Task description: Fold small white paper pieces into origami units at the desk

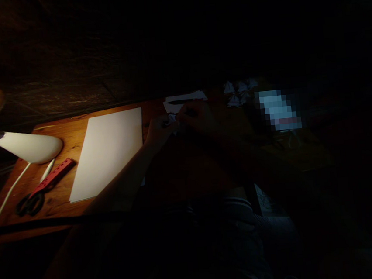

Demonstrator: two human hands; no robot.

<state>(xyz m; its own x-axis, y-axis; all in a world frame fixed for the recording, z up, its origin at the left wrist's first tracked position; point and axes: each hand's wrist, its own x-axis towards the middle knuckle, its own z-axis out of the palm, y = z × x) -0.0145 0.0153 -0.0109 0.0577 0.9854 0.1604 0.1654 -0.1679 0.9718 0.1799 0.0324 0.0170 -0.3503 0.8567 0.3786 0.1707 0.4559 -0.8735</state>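
In dim light over the table, my left hand (159,129) pinches a small piece of folded white paper (172,119). From the other side my right hand (197,116) closes on the same paper, its fingertips meeting those of the left. The fingers hide part of the paper, so its exact shape is unclear. Just beyond the hands lie white paper pieces (186,96) with a dark slender object (180,102) across them. Several small folded paper shapes (240,87) stand grouped to the right at the back.
A stack of white paper sheets (108,151) lies left of my hands. Farther left are a white lamp (30,146) with a cord, a white pen-like object (47,170), and scissors (30,203) with black handles and a red cover. A pixelated bright screen (278,109) glows at right.
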